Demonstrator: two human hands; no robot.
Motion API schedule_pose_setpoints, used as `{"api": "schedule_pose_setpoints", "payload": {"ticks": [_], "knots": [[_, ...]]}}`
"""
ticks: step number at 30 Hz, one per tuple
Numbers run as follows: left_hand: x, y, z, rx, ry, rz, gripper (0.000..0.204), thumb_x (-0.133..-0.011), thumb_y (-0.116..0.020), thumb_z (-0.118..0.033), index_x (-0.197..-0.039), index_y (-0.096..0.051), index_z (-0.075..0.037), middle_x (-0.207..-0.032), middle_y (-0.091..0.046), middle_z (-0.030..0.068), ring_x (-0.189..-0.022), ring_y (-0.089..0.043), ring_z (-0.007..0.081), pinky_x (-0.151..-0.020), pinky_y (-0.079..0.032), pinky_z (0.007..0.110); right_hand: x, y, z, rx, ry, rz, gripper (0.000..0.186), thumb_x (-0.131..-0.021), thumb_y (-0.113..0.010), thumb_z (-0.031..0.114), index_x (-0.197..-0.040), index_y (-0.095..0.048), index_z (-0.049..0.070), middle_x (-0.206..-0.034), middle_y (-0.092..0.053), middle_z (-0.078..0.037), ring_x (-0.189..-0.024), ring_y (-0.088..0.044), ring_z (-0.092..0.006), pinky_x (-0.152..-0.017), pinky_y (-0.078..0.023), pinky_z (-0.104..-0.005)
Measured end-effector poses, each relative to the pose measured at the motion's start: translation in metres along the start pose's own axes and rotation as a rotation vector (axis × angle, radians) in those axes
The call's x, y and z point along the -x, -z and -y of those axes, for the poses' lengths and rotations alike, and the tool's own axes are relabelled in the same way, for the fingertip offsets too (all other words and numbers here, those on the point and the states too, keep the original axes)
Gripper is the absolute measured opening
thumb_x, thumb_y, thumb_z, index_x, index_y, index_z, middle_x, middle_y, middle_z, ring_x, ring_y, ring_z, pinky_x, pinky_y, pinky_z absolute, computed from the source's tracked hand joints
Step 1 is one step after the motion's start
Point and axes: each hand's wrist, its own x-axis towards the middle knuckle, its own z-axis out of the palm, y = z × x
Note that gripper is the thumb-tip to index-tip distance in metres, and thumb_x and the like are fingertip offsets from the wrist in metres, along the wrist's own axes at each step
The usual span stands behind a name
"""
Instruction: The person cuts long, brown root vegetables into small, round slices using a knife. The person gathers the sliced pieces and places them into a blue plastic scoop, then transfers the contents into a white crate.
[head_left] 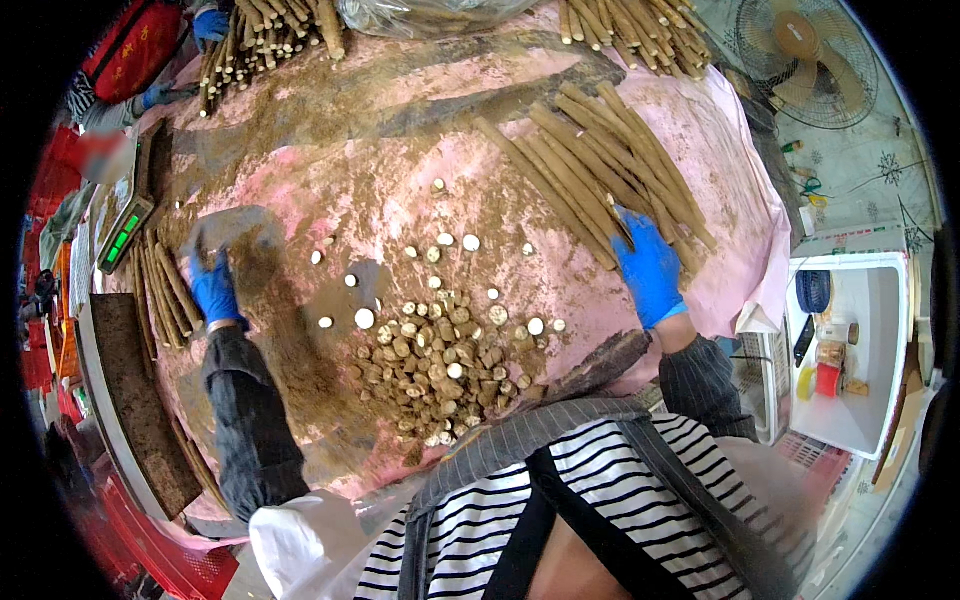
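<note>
My left hand [217, 290], in a blue glove, is open, its fingers apart and slightly smeared by motion. It holds nothing and is beside a bundle of thin brown yams [165, 290] at the left. My right hand [650, 270], also blue-gloved, lies over the near end of a row of long brown yams [590, 150]. Its fingers are closed round something; a thin narrow shape shows at the fingertips, too small to name. Between my hands is a heap of short cut yam pieces [440, 365], with several white-faced slices [365, 318] scattered around it.
A scale with a green display [122, 235] and a soil-covered tray [140, 400] stand at the left. Further yam piles [640, 35] lie at the far edge. Another person's gloved hand [210, 25] is at upper left. A white foam box [860, 420] and a fan [800, 60] stand right.
</note>
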Motion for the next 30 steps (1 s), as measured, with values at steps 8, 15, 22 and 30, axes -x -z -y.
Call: {"api": "schedule_pose_setpoints", "payload": {"ticks": [8, 15, 22, 30], "knots": [[0.065, -0.091, -0.317, 1.182, 0.295, 0.99, 0.041, -0.092, -0.049, -0.018, -0.131, -0.043, -0.006, -0.124, -0.051, 0.0088, -0.112, -0.049, 0.0179, -0.093, -0.04, 0.03, 0.0, 0.003, -0.021, -0.001, -0.088, -0.013, 0.033, -0.087, -0.049, 0.016, -0.12, -0.052, 0.013, -0.113, -0.055, -0.018, -0.097, -0.056, -0.0359, -0.081, -0.047, -0.0406], [0.111, -0.162, -0.403, 1.633, 0.969, 1.052, 0.029, -0.089, -0.053, -0.02, -0.113, -0.052, -0.004, -0.101, -0.06, 0.0075, -0.084, -0.059, 0.0195, -0.068, -0.05, 0.032, -0.013, 0.002, -0.035, -0.1, -0.065, 0.183, 0.032, -0.088, -0.047, 0.018, -0.117, -0.054, 0.007, -0.114, -0.054, -0.021, -0.097, -0.055, -0.0384, -0.084, -0.045, -0.0426], [0.109, -0.155, -0.426, 1.298, 0.948, 1.097, 0.051, -0.085, -0.059, -0.033, -0.121, -0.049, 0.001, -0.123, -0.048, 0.0159, -0.106, -0.048, 0.0258, -0.084, -0.041, 0.036, -0.027, -0.013, -0.034, -0.023, 0.028, 0.176, 0.031, -0.087, -0.049, 0.021, -0.11, -0.057, 0.002, -0.104, -0.057, -0.022, -0.094, -0.055, -0.0388, -0.08, -0.046, -0.0443], [0.123, -0.144, -0.433, 1.334, 1.031, 1.168, 0.058, -0.085, -0.055, -0.045, -0.127, -0.045, -0.005, -0.122, -0.049, 0.0184, -0.104, -0.051, 0.0282, -0.087, -0.044, 0.039, -0.054, -0.01, -0.052, -0.086, 0.062, 0.465, 0.025, -0.082, -0.045, 0.013, -0.096, -0.06, -0.002, -0.088, -0.06, -0.025, -0.077, -0.058, -0.0393, -0.069, -0.046, -0.0464]]}}
